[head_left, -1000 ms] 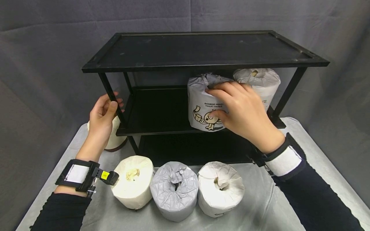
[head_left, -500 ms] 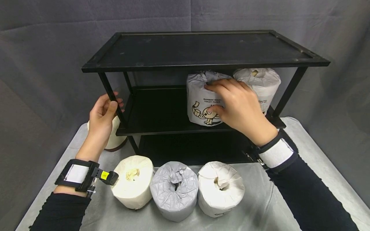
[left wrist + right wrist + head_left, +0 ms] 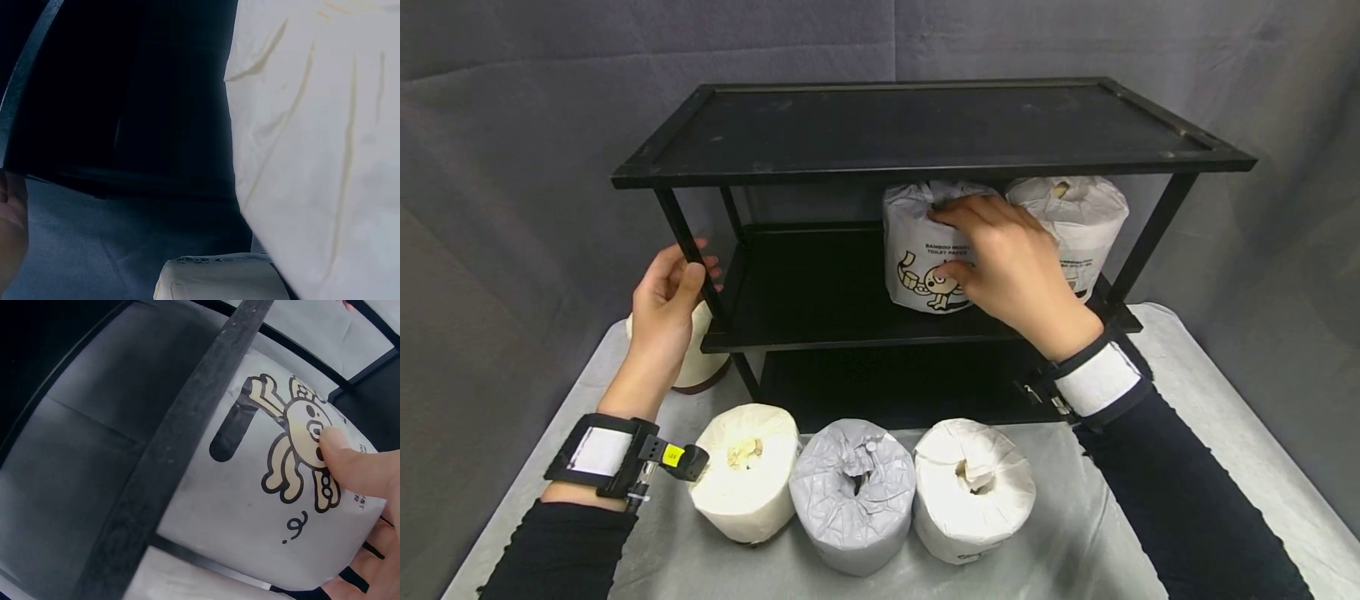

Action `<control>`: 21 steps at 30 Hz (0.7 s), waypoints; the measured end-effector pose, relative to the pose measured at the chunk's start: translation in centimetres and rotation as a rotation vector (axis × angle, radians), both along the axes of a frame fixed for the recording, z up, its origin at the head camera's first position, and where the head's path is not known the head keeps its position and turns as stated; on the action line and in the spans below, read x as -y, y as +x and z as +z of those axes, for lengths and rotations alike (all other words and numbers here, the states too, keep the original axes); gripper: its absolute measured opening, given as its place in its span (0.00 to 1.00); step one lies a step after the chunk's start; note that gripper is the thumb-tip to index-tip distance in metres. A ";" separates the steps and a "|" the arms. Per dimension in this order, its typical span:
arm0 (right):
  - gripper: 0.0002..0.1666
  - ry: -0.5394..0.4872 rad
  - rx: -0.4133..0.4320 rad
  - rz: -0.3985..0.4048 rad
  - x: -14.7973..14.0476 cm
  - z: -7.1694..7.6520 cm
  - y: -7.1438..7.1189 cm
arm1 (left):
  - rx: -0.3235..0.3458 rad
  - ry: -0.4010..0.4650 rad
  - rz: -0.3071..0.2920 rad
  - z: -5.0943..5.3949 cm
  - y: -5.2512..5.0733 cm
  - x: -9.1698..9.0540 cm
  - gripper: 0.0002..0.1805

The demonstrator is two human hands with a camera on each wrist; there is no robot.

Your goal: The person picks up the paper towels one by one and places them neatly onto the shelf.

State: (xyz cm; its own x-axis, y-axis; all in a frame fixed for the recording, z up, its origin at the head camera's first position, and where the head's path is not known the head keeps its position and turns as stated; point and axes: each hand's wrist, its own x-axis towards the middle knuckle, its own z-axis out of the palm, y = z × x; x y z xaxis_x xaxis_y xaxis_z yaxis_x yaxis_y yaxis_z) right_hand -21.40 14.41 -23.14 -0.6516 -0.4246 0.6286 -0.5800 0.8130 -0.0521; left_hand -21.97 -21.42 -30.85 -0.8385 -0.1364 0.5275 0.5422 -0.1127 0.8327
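Note:
My right hand grips a wrapped toilet paper roll with a cartoon dog on its front, standing on the middle level of a black rack. In the right wrist view the thumb presses the printed side of that toilet roll; the other fingers are partly hidden behind it. To its right on the same level stands another toilet roll, partly behind the hand. My left hand holds the rack's front left post, thumb in front and fingers behind.
In front of the rack stand three wrapped rolls: a cream one, a grey one and a white one. Another cream roll is partly hidden behind my left hand. The rack's top panel overhangs the middle level.
My right hand has pushed the dog-printed toilet roll back from the shelf's front edge, deeper and slightly left. The left hand has not moved.

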 end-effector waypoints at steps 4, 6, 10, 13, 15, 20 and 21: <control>0.32 -0.015 0.023 0.005 0.0 -0.1 -0.5 | -0.009 0.014 -0.005 0.0 0.0 0.0 0.13; 0.31 -0.021 0.029 0.009 0.0 -0.1 -0.7 | -0.010 0.019 -0.005 0.0 0.0 0.0 0.14; 0.31 -0.033 0.037 0.015 0.0 -0.2 -0.9 | -0.006 0.017 0.001 0.0 0.0 0.0 0.15; 0.32 -0.040 0.043 0.014 0.1 -0.1 -1.0 | -0.004 0.011 0.003 0.0 0.1 0.0 0.14; 0.32 -0.043 0.047 0.012 0.1 -0.1 -1.1 | -0.005 0.008 0.002 0.0 0.1 0.0 0.13; 0.32 -0.050 0.056 0.007 0.1 -0.1 -1.2 | -0.004 0.005 0.002 0.0 0.1 0.1 0.13; 0.33 -0.050 0.056 0.007 0.1 -0.1 -1.2 | -0.003 0.004 0.003 0.0 0.1 0.1 0.13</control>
